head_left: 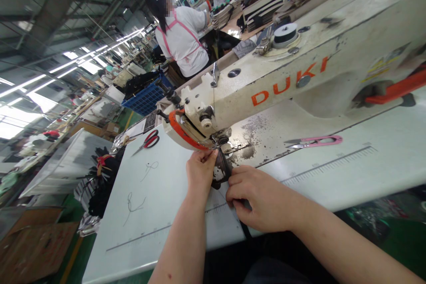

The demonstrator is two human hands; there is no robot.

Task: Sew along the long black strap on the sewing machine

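A white sewing machine [206,117] with orange lettering stands over a pale table. Under its needle area lies a small dark piece [222,166], apparently of black fabric. My left hand [200,171] is at the left edge of this piece, thumb and fingers pinched on it close to the presser foot. To the right, my right hand [254,195] has its fingers curled round a black strap [245,230], which hangs down over the table's front edge. Whether strap and dark piece are joined is hidden by my fingers.
Red-handled scissors [151,140] and loose threads [131,206] lie on the table [156,195] at left. Pink thread snips [319,141] rest at right. Behind the machine are a blue crate [146,97] and a seated person [186,40] in a white shirt.
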